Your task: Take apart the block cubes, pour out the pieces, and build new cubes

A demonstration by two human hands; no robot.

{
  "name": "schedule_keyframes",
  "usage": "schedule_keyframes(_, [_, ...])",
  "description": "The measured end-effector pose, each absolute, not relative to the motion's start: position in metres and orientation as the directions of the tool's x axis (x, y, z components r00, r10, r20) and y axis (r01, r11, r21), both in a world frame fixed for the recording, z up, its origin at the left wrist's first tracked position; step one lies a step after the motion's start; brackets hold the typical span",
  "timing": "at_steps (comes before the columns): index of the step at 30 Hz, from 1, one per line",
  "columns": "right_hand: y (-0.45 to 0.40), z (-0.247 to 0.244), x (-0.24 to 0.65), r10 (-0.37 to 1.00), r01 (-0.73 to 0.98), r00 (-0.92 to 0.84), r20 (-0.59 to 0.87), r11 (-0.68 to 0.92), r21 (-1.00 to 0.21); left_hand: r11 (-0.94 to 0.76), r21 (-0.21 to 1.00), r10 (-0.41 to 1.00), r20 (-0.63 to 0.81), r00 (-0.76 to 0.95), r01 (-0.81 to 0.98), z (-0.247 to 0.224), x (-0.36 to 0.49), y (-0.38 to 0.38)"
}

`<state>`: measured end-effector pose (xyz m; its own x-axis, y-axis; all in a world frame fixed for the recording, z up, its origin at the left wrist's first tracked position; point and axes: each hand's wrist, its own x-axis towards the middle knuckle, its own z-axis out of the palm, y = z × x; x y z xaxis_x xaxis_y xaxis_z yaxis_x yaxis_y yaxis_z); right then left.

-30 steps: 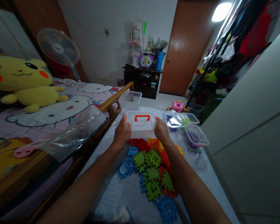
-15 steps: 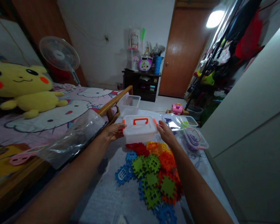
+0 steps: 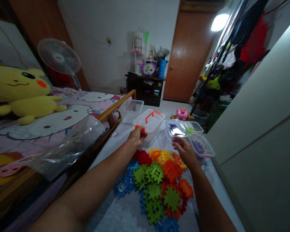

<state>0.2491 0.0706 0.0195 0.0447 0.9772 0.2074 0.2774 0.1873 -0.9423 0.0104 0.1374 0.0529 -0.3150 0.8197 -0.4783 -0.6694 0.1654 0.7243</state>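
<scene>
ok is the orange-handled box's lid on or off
On: the lid covers the box, its orange handle on top. Whether both latches are fastened, I cannot tell.

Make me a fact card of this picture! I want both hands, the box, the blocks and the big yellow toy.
Left hand: gripping the clear box by its orange latch
Right hand: fingers parted, no object seen in it
Clear box: lid on, orange handle on top
Blocks: heaped on pale cloth; red, orange, yellow, green, blue
Yellow toy: soft-looking, red-orange cheeks, sitting on the patterned bed cover
</scene>
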Motion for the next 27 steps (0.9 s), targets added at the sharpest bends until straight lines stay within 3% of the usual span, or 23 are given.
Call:
schedule_keyframes(8, [0.067,0.0,0.254,0.98,0.239,0.077,0.184,0.161,-0.957,0.097,0.721,0.776,-0.486,-0.402,-0.686,0.05,0.055,0.186])
schedule_keyframes(27, [0.064,-0.007,0.256,0.945,0.44,0.178,0.276,0.175,-0.881,0.045,0.722,0.746,-0.484,-0.458,-0.69,0.044,0.06,0.247])
